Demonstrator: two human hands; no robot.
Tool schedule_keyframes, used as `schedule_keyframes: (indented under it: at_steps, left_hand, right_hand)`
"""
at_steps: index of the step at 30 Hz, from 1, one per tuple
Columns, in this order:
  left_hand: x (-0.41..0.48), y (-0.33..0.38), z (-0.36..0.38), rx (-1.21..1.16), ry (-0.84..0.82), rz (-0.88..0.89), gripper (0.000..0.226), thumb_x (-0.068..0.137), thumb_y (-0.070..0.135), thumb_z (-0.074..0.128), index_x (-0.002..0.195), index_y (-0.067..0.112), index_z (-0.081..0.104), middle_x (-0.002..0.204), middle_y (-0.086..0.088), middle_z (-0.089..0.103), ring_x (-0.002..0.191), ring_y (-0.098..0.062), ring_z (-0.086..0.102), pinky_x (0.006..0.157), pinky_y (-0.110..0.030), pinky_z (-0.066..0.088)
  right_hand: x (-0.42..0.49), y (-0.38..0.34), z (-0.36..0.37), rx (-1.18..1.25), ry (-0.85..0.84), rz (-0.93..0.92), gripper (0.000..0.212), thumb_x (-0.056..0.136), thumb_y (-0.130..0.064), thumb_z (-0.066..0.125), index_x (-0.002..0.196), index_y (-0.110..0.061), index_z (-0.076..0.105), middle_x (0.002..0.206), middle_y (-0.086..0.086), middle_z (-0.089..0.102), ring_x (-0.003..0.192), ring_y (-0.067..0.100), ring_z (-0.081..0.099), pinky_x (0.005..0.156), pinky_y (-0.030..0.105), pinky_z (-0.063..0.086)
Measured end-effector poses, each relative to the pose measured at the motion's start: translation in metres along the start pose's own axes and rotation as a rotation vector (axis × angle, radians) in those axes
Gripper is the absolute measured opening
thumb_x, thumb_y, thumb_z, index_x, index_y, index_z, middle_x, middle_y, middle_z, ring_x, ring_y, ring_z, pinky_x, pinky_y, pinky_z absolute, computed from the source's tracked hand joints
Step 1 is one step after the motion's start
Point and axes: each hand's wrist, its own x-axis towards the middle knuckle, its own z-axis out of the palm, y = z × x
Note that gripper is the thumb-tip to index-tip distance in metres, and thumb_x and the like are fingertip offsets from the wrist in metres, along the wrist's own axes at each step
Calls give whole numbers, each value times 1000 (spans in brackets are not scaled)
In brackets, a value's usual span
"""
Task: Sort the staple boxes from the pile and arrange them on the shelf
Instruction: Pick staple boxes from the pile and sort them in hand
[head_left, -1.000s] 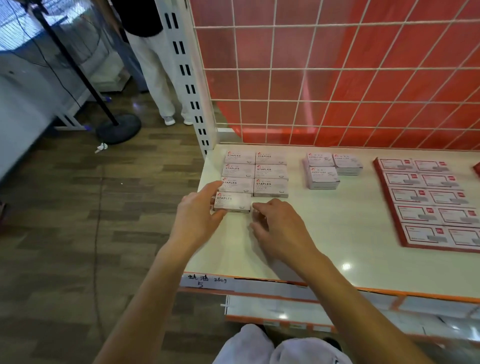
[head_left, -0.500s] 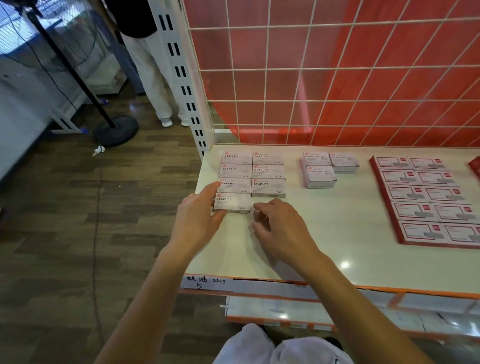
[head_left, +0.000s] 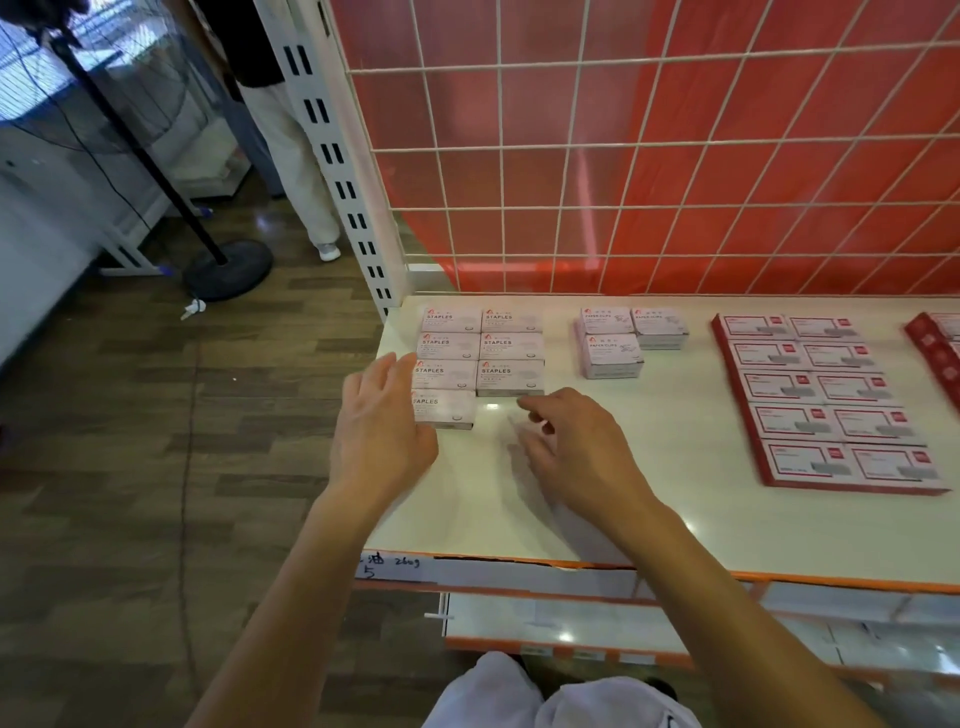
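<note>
Several white staple boxes (head_left: 480, 345) lie flat in two columns at the back left of the cream shelf (head_left: 597, 499). A seventh staple box (head_left: 445, 410) sits alone at the front of the left column. My left hand (head_left: 379, 421) hovers just left of it, fingers straight and spread, covering its left end. My right hand (head_left: 566, 441) floats over the bare shelf to the box's right, fingers loosely bent and holding nothing.
Three short stacks of paper clip boxes (head_left: 623, 338) stand mid-shelf. A red tray of white boxes (head_left: 826, 400) fills the right. A red wire-grid panel (head_left: 649, 156) backs the shelf. On the floor at left stand a black stand base (head_left: 228, 267) and a person (head_left: 291, 156).
Both hands have let go of the front staple box and drawn back from it. The left hand's fingers have spread; the right hand has lifted off the shelf.
</note>
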Motion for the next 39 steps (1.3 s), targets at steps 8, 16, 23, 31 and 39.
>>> schedule_keyframes:
  at_steps: [8,16,23,31,39]
  left_hand:
    - [24,66,19,-40,-54,201,69,86,29,68,144,24,32,150,4,33,137,-18,26,112,-36,26]
    - [76,129,46,120,-252,373,97,74,36,80,150,23,21,158,3,17,140,-25,27,110,-42,32]
    - [108,144,64,180,-436,378,109,66,42,84,150,19,19,155,-3,25,138,-26,29,111,-40,32]
    - [110,144,60,183,-449,405,101,65,39,85,147,16,30,150,-4,36,136,-24,34,110,-33,29]
    - [89,144,54,245,-399,266,108,67,40,83,150,29,15,145,-10,35,129,-33,39,100,-42,41]
  right_hand:
    - [15,45,-41,-82,265,52,36,86,-7,60,123,-8,61,127,12,56,122,29,44,101,24,27]
    - [46,86,-71,-164,155,231,52,88,-11,58,138,-11,44,142,13,42,129,31,37,108,39,29]
    - [50,96,-66,-60,148,259,49,88,-10,60,134,-14,46,129,8,52,117,27,48,100,35,39]
    - [48,100,-65,-58,139,234,50,88,-8,59,136,-12,44,131,9,50,120,27,46,102,33,37]
    - [40,101,-59,-59,257,283,50,86,-12,62,134,-12,47,139,11,42,127,29,37,107,37,34]
